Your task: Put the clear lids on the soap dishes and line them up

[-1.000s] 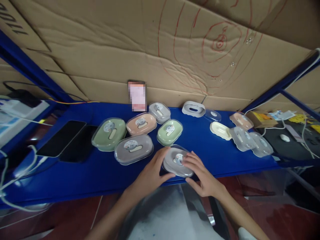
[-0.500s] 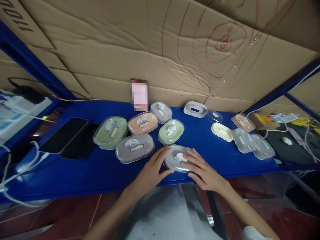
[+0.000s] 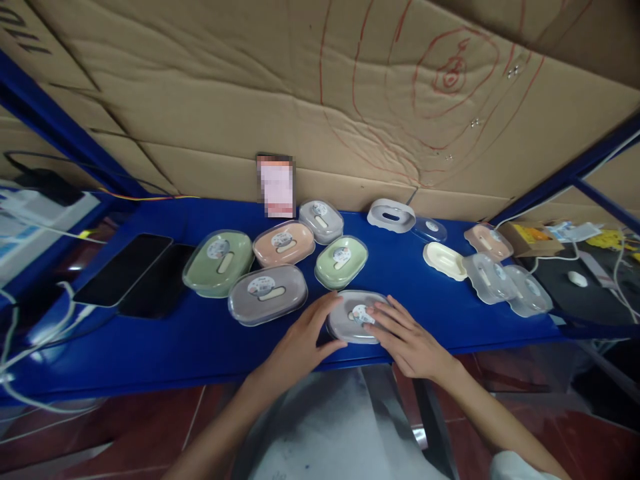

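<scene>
the gray lidded box [image 3: 353, 327] is the landmark, at the table's [image 3: 425, 320] near edge. the left hand [image 3: 313, 327] clamps its left end; the right hand [image 3: 407, 337] lies over its right end, fingers slightly spread. the small green box [image 3: 341, 262] sits just behind it.

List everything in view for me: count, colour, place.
Handled dish: 1, grey, clear-lidded, front centre
Green dishes: 2, left and centre
Other grey lidded dishes: 2, left-centre
Pink dishes: 2, left-centre, right
Open dish: 1, grey, back
Lid: 1, clear, beside it
Cream dish: 1, right
Translucent dishes: 2, right
Dark slabs: 2, black, left
Screen: 1, pinkish, back
Cables: several, mostly white, sides
Box: 1, brown, right
Mouse: 1, white, far right
Table: 1, blue, beneath
Cardboard: brown, behind
Left hand: 1, dish's left
Right hand: 1, dish's right
</scene>
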### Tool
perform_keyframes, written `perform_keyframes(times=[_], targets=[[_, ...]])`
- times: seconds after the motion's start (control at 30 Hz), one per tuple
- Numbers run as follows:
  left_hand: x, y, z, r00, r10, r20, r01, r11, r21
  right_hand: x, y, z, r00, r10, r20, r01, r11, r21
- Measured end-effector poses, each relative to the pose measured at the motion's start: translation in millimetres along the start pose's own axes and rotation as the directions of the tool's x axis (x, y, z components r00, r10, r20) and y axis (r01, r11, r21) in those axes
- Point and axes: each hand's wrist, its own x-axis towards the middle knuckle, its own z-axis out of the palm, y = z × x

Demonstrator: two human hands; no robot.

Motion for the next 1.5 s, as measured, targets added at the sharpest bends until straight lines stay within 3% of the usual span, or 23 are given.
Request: perform_keyframes(times=[0.2,0.4,0.57,0.73,0.77,0.9,0.93,1.07,1.13,1.23,1.3,1.37,1.43,1.5], targets=[[1,1,-0.6,1.000,-0.002,0.017,0.002,1.000,0.013,-3,2,11,0.996,0.017,-0.088,-0.022,0.998,-0.055],[1,3,-1.1,0.998,0.022,0.065,-0.026,0.998,0.056,-7,-15,18,0.980,0.059,-0.191,-0.079,0.992,-0.101],[0,10,-3.5,0.996,0.042,0.081,-0.053,0.990,0.131,-12,-12,19,0.955,0.194,-0.225,-0.238,0.954,-0.184],[-2,11,-4.0,0.996,0.052,0.078,-0.067,0.977,0.204,-7,40,11,0.799,0.474,-0.369,-0.561,0.810,-0.173],[-2,10,-3.7,0.994,0.062,0.088,-0.080,0.973,0.216,-4,52,8,0.792,0.491,-0.364,-0.571,0.807,-0.152],[-3,7,-2.1,0.990,0.092,0.105,-0.116,0.960,0.257,11,108,-15,0.861,0.469,-0.196,-0.478,0.878,0.002],[-3,7,-1.7,0.990,0.097,0.104,-0.121,0.957,0.263,13,124,-22,0.847,0.490,-0.205,-0.497,0.868,0.023],[-2,6,-0.5,0.987,0.124,0.104,-0.149,0.949,0.279,25,189,-42,0.686,0.611,-0.395,-0.672,0.740,-0.021],[-2,6,0.0,0.985,0.136,0.104,-0.161,0.946,0.280,35,214,-44,0.683,0.610,-0.401,-0.681,0.731,-0.048],[-1,7,0.1,0.984,0.147,0.097,-0.169,0.946,0.278,55,234,-41,0.721,0.583,-0.373,-0.650,0.756,-0.075],[-1,8,-0.8,0.984,0.153,0.092,-0.173,0.947,0.272,63,234,-41,0.734,0.570,-0.369,-0.639,0.764,-0.090],[-2,9,-2.4,0.983,0.165,0.082,-0.181,0.947,0.266,57,218,-46,0.728,0.555,-0.402,-0.639,0.762,-0.104],[-3,11,-4.6,0.981,0.181,0.067,-0.193,0.946,0.260,37,186,-51,0.713,0.524,-0.466,-0.639,0.760,-0.123],[-4,14,-7.0,0.979,0.194,0.065,-0.204,0.945,0.254,8,138,-49,0.726,0.465,-0.507,-0.607,0.779,-0.155]])
